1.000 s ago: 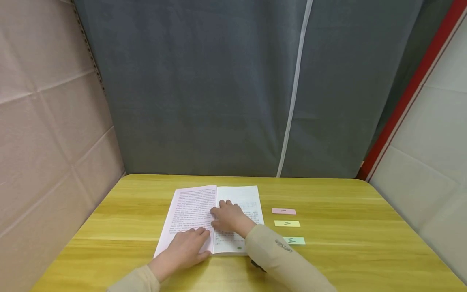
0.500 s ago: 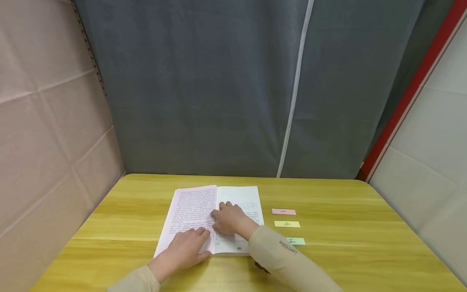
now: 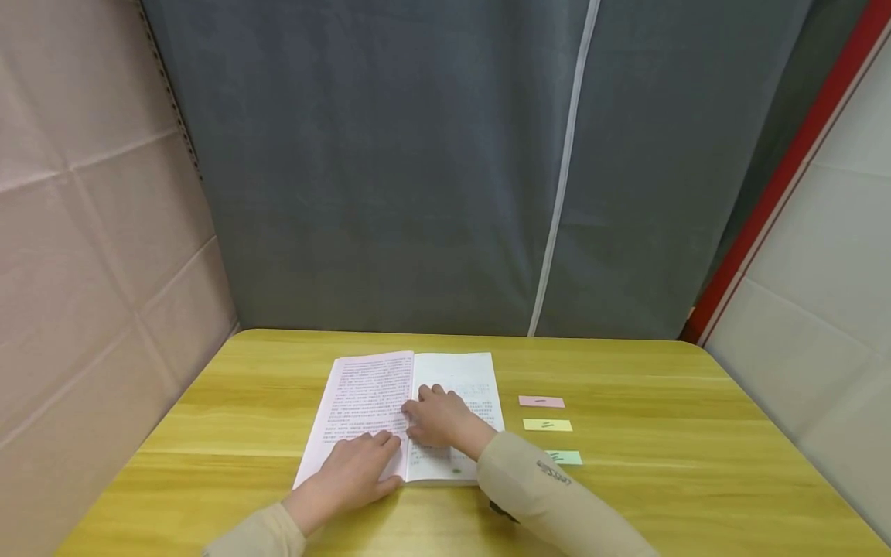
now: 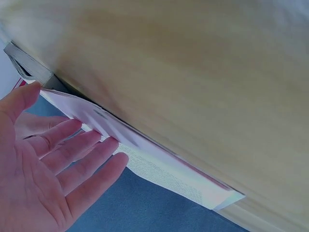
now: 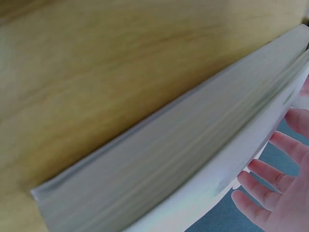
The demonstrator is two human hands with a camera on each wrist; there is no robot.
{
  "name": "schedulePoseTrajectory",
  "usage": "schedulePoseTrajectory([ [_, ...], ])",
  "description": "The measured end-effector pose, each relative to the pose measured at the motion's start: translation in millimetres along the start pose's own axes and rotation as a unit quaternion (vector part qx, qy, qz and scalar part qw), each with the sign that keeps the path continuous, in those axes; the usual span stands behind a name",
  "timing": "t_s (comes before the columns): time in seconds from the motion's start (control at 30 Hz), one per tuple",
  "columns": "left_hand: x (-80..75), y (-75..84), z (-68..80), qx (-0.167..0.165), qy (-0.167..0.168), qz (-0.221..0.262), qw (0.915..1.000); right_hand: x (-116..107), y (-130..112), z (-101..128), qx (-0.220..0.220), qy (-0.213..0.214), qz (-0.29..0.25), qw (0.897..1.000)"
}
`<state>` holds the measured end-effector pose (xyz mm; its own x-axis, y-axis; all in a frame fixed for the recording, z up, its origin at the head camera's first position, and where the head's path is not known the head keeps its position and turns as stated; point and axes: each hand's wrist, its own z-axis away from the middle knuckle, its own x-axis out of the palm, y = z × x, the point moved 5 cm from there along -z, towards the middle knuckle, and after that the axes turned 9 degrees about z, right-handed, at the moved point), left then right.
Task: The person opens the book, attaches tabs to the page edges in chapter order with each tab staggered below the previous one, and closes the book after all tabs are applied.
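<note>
A grey curtain hangs behind a yellow wooden table point(image 3: 626, 495), with padded panels closing in either side. On the table lies an open book point(image 3: 369, 387), spread flat near the front edge, its left page tinted pink and its right page white. The left hand point(image 3: 358, 468) rests palm down on the lower part of the left page, fingers straight and spread, pressing the paper rather than gripping it; the left wrist view shows the same flat fingers point(image 4: 72, 150) lying along the thin stack of pages on that side. The right hand point(image 3: 437, 416) lies across the gutter and the inner part of the right page, its fingers relaxed and only slightly bent, holding nothing; in the right wrist view the fingertips point(image 5: 263, 169) lie against the top sheet of the much thicker block of pages. Judging from this, the book is opened and being flattened at an early page, so the opening step looks done. Just to the right of the book, well clear of both hands, three small paper slips lie in a column: a pink slip point(image 3: 541, 401), a yellow slip point(image 3: 547, 425) and a green slip point(image 3: 565, 457), each bearing a short dark mark. None is touched yet, so whatever involves them appears to remain.
</note>
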<state>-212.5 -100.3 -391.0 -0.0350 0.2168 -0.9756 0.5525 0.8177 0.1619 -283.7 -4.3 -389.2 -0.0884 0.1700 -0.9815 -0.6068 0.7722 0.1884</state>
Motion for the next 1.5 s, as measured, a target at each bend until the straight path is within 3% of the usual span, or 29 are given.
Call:
schedulePoseTrajectory([
  [0.4, -1.3, 0.1, 3.1, -0.002, 0.001, -0.002, 1.0000, -1, 1, 3, -0.008, 0.009, 0.005, 1.000],
  [0.83, -0.3, -10.3, 17.4, 0.002, 0.000, -0.010, 1.0000, -1, -5, 13, -0.040, 0.040, 0.020, 0.998],
  [1.5, -4.3, -14.5, 16.2, 0.002, -0.008, 0.006, 0.9999, -2, -8, 25, -0.059, 0.055, 0.008, 0.997],
])
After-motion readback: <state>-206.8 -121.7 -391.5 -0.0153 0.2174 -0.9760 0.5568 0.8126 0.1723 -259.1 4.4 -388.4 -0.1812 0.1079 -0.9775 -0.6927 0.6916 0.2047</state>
